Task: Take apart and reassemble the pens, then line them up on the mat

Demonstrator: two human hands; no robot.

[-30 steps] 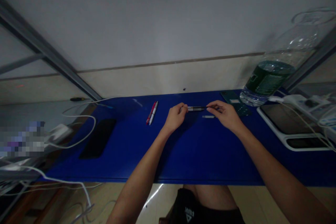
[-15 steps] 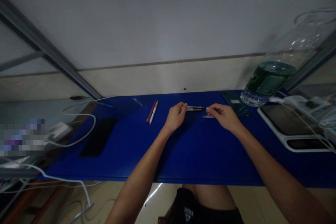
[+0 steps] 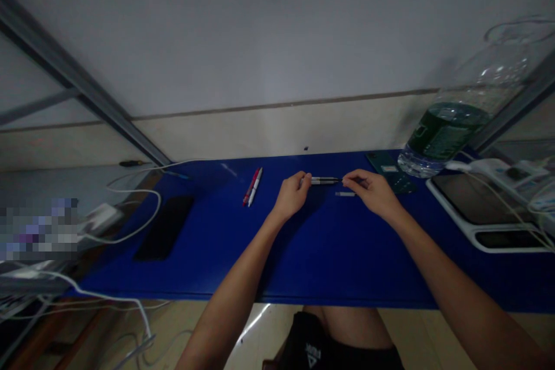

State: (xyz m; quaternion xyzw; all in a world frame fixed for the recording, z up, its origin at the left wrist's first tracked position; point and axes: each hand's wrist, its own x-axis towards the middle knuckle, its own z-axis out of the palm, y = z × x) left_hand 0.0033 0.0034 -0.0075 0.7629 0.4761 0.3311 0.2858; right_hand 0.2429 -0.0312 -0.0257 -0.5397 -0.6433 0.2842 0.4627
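Two slim pens [image 3: 324, 180] lie side by side, pointing right, over the blue table [image 3: 208, 254]. My left hand [image 3: 295, 192] is closed on their left ends, thumb and fingers pinched. At their right tips, my right hand [image 3: 366, 185] has its fingertips pinched together; whatever is between them is too small to make out. Just below those fingertips, a short clear-and-grey piece [image 3: 345, 193] rests on the table. Left of my hands lie a red pen [image 3: 250, 187] and a white pen [image 3: 255, 187], close beside each other.
A black phone [image 3: 165, 228] lies at the left. On the right are a green phone [image 3: 390, 170], a large water bottle [image 3: 446, 130], a white scale [image 3: 481, 208] and tangled cables. A white charger [image 3: 102, 218] sits beyond the table's left edge.
The view has shifted slightly. A little more of the short clear piece now shows beside my right hand; both hands have kept nearly the same pose.
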